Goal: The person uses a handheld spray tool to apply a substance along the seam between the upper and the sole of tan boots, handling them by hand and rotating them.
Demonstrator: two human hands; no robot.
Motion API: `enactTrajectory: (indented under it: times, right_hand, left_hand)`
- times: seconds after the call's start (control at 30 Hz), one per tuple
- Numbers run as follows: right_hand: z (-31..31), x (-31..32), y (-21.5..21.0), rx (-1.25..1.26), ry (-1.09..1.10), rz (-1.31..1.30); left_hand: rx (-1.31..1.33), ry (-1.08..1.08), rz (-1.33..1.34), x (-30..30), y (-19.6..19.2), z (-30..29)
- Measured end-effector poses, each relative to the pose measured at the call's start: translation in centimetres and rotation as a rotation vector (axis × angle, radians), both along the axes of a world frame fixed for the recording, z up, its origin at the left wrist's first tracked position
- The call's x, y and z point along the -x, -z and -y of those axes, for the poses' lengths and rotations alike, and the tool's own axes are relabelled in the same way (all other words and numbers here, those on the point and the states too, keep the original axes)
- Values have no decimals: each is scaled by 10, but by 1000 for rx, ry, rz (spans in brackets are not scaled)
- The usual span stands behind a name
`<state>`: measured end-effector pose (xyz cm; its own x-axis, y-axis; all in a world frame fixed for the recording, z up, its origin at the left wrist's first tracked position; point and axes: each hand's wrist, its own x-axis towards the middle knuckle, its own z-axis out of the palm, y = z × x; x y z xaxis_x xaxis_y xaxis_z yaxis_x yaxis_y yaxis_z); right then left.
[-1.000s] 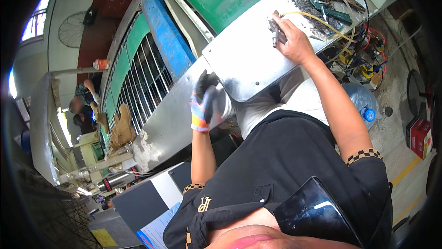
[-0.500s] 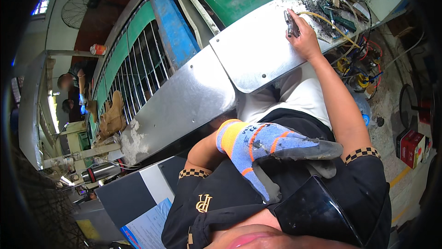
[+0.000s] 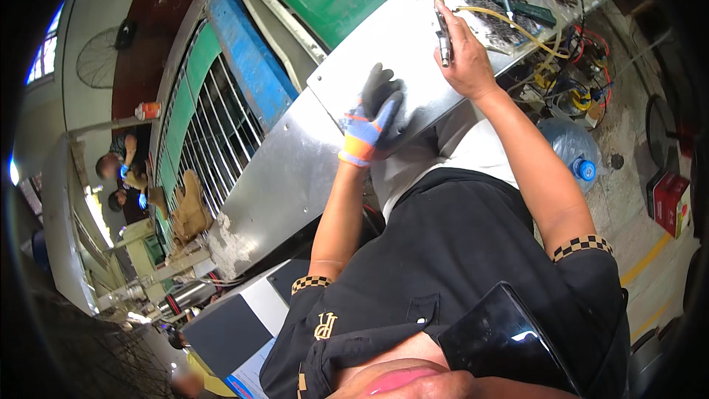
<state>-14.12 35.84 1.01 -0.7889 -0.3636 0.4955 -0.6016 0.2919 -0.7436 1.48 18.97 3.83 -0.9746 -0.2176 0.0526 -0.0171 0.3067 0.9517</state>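
My left hand [image 3: 371,120], in a blue, orange and grey work glove, hovers at or touches the metal benchtop [image 3: 295,166]. Its fingers are stretched out, and nothing shows in them. Bare, my right hand [image 3: 467,63] is further right over the pale bench surface, closed on a small metal air tool [image 3: 444,39]. A yellowish hose [image 3: 509,24] runs from beside that hand to the right. Its fingers partly cover the tool, so its exact kind is unclear.
Green-handled hand tools [image 3: 528,11] lie amid black debris at the bench's far right. Tan boots [image 3: 190,211] stand by a barred rack [image 3: 221,115] at left. A large water bottle [image 3: 572,152] and red box [image 3: 668,200] are at right. Other people [image 3: 122,170] are far left.
My gloved left hand has moved from in front of my chest out to the benchtop. My right hand still holds the tool. The whole view has shifted somewhat.
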Motion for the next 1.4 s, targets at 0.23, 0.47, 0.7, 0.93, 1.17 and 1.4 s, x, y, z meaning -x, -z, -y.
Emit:
enactTrajectory:
  times: [0.23,0.47,0.7,0.93,1.17,1.4]
  right_hand:
    - [-4,-14,-2,58,125,66]
    - [34,-20,-17,141,-148,-127]
    - [75,-15,-6,108,-271,-267]
    - [80,-14,-4,22,-256,-237]
    - [82,-14,-4,-44,-196,-162]
    - [86,-13,-1,-54,-182,-114]
  left_hand:
    - [203,37,-115,10,-5,-4]
    - [-89,-41,-27,21,-16,4]
    - [48,-130,-27,21,1,35]
    - [267,-157,-164,17,12,35]
    - [407,-144,-145,17,6,33]
    - [456,-204,-187,15,4,31]
